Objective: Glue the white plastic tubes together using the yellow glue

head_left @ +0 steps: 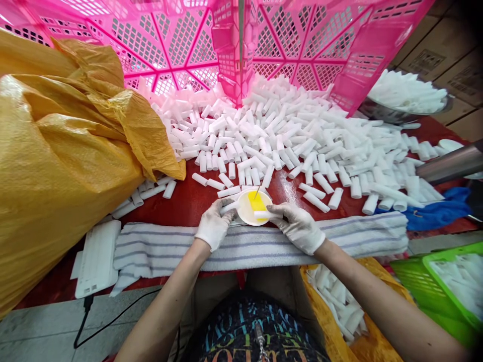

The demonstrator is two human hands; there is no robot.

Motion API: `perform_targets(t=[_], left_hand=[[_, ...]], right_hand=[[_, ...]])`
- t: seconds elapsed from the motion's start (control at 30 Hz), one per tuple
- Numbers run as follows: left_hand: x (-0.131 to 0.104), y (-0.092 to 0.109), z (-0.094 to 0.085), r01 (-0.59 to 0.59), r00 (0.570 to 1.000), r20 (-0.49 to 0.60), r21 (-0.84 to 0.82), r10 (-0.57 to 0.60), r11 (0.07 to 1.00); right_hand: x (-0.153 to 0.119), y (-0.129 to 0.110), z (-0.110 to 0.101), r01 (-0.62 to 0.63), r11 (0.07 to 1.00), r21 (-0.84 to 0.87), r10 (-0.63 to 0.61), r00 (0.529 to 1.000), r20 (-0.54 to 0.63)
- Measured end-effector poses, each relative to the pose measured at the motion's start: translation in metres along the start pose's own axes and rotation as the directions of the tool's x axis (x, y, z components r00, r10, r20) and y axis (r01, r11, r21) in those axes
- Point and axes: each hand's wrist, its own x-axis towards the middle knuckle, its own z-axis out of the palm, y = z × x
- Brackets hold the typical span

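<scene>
Left hand (217, 223), in a white glove smudged at the fingers, grips a short white tube (229, 206) between fingers and thumb at the left side of a small pale dish (243, 215). Opposite, the similarly gloved right hand (298, 226) pinches a second tube (264, 214) by its near end, its far end over the lower edge of a yellow block (256, 200) in the dish; whether the two touch cannot be told. Between the hands, a thin stick (257, 192) stands tilted at the block. Beneath both wrists runs a striped towel (162, 246), folded along the edge of a red tabletop (169, 206). Just beyond the hands spreads a large heap of white tubes (287, 125), backed by pink perforated baskets (184, 48). Left of the left hand bulges a yellow sack (68, 161), with a white device (98, 256) and its black cable (113, 324) nearer the wearer. Well to the right of the right hand are a blue cloth (439, 211), a metal cylinder (453, 163) and, farther out, a filled metal bowl (383, 110). Below the right forearm, an open sack (319, 306) and a green basket (418, 281) hold more white pieces.
</scene>
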Motion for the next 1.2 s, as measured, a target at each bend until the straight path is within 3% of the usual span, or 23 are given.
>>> perform_targets(t=[0.1, 0.17, 0.3, 0.37, 0.47, 0.67, 0.73, 0.8, 0.9, 0.97, 1.03, 1.1, 1.13, 1.2], left_hand=[[-0.006, 0.002, 0.000, -0.033, 0.997, -0.075, -0.002, 0.033, 0.999], [-0.012, 0.004, 0.003, -0.083, 0.993, -0.094, -0.096, 0.074, 0.992], [-0.027, 0.016, 0.013, -0.058, 0.993, 0.084, -0.298, 0.087, 0.953], [-0.032, 0.023, 0.016, -0.002, 0.987, 0.154, -0.311, 0.053, 0.950], [-0.036, 0.032, 0.019, 0.080, 0.978, 0.210, -0.392, 0.004, 0.917], [-0.039, 0.041, 0.017, 0.167, 0.942, 0.336, -0.457, -0.004, 0.874], [-0.040, 0.042, 0.015, 0.171, 0.920, 0.392, -0.401, 0.000, 0.900], [-0.041, 0.044, 0.015, 0.149, 0.884, 0.467, -0.290, 0.004, 0.945], [-0.044, 0.048, 0.023, 0.059, 0.840, 0.542, -0.061, -0.017, 0.996], [-0.050, 0.051, 0.037, -0.012, 0.885, 0.464, 0.079, -0.026, 0.997], [-0.060, 0.055, 0.054, -0.057, 0.957, 0.288, 0.205, -0.005, 0.977], [-0.070, 0.058, 0.069, -0.101, 0.988, 0.146, 0.315, 0.057, 0.944], [-0.073, 0.058, 0.074, -0.157, 0.984, 0.135, 0.343, 0.116, 0.926], [-0.073, 0.057, 0.074, -0.337, 0.938, 0.204, 0.331, 0.282, 0.881]], right_hand=[[-0.005, -0.013, -0.004, -0.002, 0.999, 0.053, 0.001, 1.000, 0.012], [-0.007, -0.023, -0.008, -0.136, 0.976, 0.173, 0.140, 0.990, -0.013], [-0.003, -0.040, -0.013, -0.418, 0.812, 0.407, 0.459, 0.889, -0.004], [0.001, -0.044, -0.015, -0.475, 0.761, 0.442, 0.509, 0.859, 0.045], [0.002, -0.047, -0.018, -0.494, 0.758, 0.425, 0.516, 0.853, 0.072], [-0.008, -0.055, -0.024, -0.275, 0.916, 0.292, 0.312, 0.946, -0.089], [-0.011, -0.056, -0.026, -0.170, 0.964, 0.203, 0.192, 0.977, -0.094], [-0.011, -0.058, -0.027, -0.033, 0.999, 0.014, 0.033, 0.999, -0.021], [-0.010, -0.066, -0.025, 0.207, 0.906, -0.370, -0.147, 0.972, 0.183], [-0.009, -0.072, -0.019, 0.259, 0.815, -0.519, -0.161, 0.961, 0.227], [-0.010, -0.077, -0.013, 0.133, 0.831, -0.540, -0.095, 0.991, 0.098], [-0.015, -0.080, -0.013, -0.094, 0.904, -0.416, 0.071, 0.995, -0.070], [-0.019, -0.081, -0.018, -0.197, 0.925, -0.325, 0.174, 0.980, -0.097], [-0.032, -0.080, -0.040, -0.356, 0.909, -0.218, 0.359, 0.933, -0.027]])
